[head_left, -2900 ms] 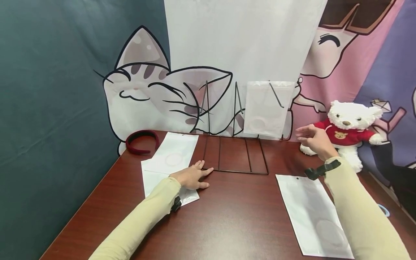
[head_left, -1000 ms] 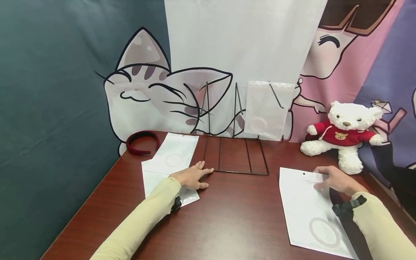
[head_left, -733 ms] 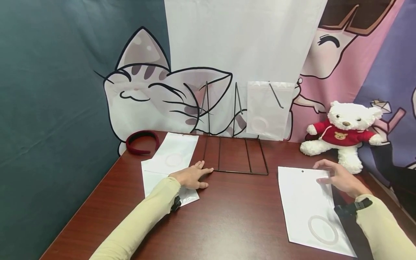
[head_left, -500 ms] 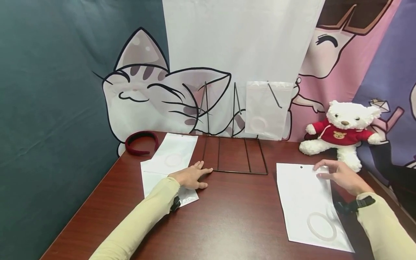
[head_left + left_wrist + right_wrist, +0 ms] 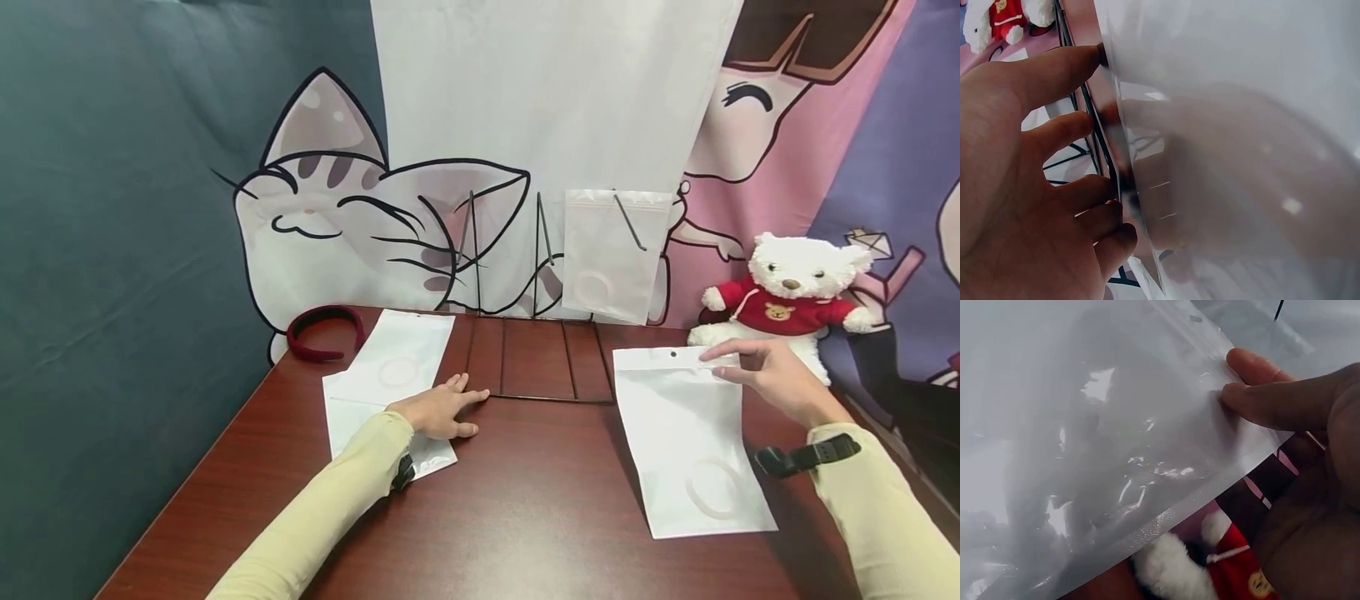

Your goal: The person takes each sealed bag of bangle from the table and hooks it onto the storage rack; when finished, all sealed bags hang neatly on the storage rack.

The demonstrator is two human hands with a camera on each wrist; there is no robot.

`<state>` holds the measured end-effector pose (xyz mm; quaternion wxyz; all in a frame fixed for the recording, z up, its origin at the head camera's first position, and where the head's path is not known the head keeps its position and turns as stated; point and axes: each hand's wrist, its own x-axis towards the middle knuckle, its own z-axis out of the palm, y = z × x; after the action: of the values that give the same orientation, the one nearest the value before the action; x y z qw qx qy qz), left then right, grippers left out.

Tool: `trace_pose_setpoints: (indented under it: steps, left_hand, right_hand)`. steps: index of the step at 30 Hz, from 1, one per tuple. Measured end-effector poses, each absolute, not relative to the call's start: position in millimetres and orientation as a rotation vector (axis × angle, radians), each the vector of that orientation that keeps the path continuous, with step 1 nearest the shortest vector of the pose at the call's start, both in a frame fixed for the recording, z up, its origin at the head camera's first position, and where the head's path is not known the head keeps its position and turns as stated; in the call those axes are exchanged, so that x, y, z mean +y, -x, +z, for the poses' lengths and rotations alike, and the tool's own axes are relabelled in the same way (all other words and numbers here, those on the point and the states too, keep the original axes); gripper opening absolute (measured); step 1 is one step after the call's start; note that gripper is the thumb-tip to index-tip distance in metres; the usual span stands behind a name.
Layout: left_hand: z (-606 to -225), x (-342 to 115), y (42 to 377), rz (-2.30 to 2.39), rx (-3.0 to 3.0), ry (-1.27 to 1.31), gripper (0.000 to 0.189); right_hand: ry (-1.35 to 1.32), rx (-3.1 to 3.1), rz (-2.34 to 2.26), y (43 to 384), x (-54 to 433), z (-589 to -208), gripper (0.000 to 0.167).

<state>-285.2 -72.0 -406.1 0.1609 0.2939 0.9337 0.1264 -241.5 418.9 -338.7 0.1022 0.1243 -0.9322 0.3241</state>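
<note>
filling the background, a printed backdrop (image 5: 187, 250) with a smiling cat hangs behind your reddish-brown table (image 5: 525, 508). your black wire rack (image 5: 551, 398) stands toward the back, its base flat and its uprights rising against the cloth. to its right, a white teddy bear (image 5: 783, 304) in a red top sits facing you. the white pouch (image 5: 675, 433) is right of the rack's base, its punched top end raised; whether its lower end touches the table, i cannot tell. a second pouch (image 5: 611, 258) hangs at the rack's rightmost hook, and two more pouches (image 5: 405, 350) lie overlapping at the left, partly under your left arm. your right hand (image 5: 783, 379) is clamped on the white pouch, pinching its top right corner between thumb and fingers. your left hand (image 5: 435, 412) lies with fingers spread apart at the rack's front left corner. a dark red headband (image 5: 294, 337) rests beside the overlapping pouches, each wrist wears a dark strap (image 5: 825, 452), and a pale ring shape (image 5: 693, 493) shows near the white pouch's lower end.
</note>
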Motion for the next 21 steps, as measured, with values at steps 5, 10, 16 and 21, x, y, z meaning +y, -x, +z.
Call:
trace_pose_setpoints:
  steps: [5, 10, 16, 21]
  left_hand:
    - [-406, -73, 285, 0.365, 2.668, -0.838, 0.064]
    - [-407, -73, 285, 0.364, 2.665, -0.84, 0.064]
    - [-407, -73, 286, 0.368, 2.664, -0.844, 0.064]
    - [-407, -73, 286, 0.367, 2.664, -0.848, 0.064]
  right_hand:
    - [-0.399, -2.637, 1.011, 242, 397, -318, 0.023]
    - [-0.419, -2.501, 1.166, 241, 374, -294, 0.026]
    - [-0.475, -2.391, 1.247, 243, 349, -266, 0.027]
    - [-0.474, -2.32, 1.273, 252, 335, -248, 0.028]
